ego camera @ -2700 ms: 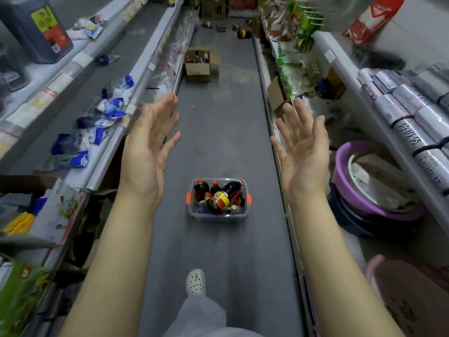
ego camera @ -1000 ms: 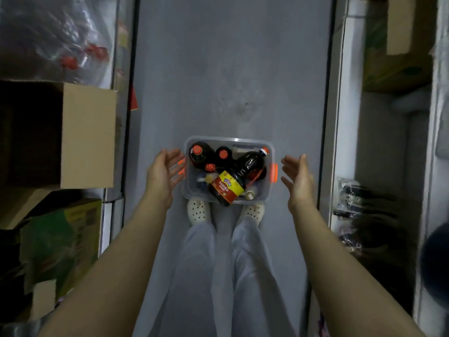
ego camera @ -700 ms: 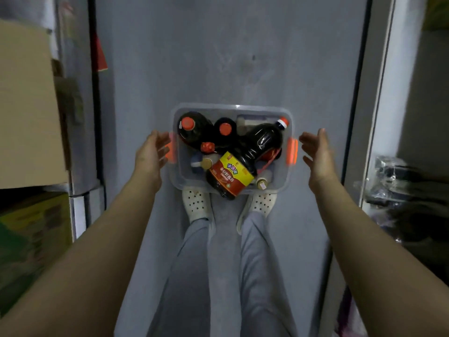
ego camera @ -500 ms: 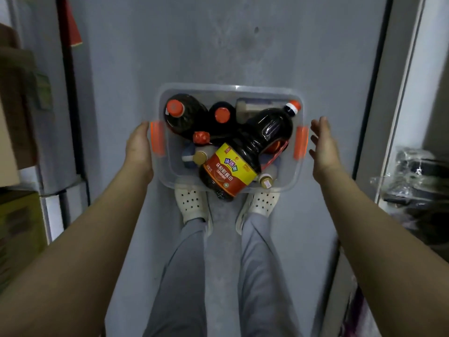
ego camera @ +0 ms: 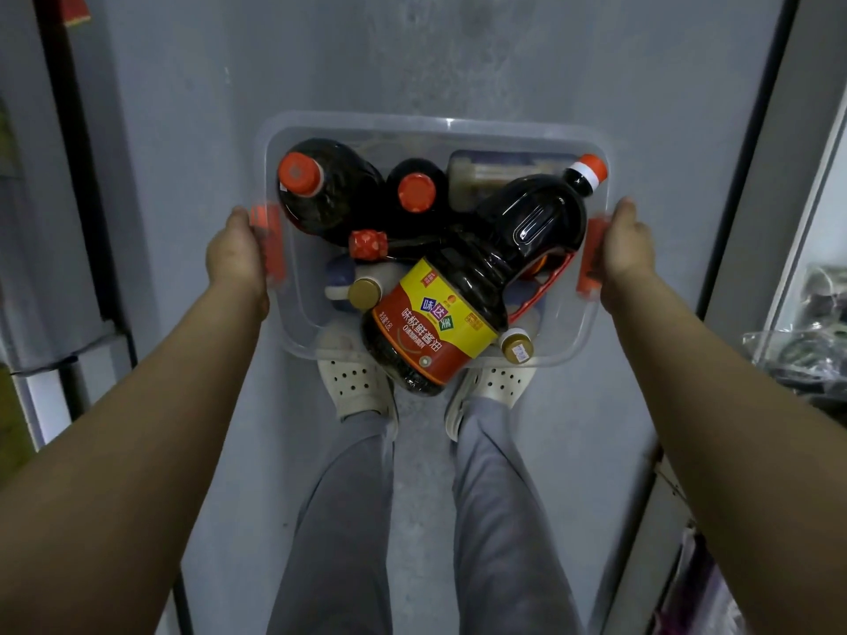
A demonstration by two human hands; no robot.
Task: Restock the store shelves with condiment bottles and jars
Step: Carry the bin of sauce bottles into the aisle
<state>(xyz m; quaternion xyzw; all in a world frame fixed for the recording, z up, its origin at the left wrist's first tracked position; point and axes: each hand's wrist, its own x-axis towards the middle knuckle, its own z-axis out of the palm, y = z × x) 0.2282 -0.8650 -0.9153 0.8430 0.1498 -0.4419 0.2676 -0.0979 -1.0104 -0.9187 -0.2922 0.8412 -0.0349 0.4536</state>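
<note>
Between shelves (ego camera: 59, 268), bin (ego camera: 435, 123) of bottles (ego camera: 458, 291), shoes (ego camera: 355, 387) partly under

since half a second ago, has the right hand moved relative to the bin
Yes. The right hand has closed leftward onto the orange handle of the bin; earlier a gap separated them.

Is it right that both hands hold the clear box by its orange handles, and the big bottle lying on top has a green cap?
No, the cap of the big bottle is orange, not green; the head view shows it. Otherwise right: left hand and right hand hold the clear box by its orange handles.
</note>
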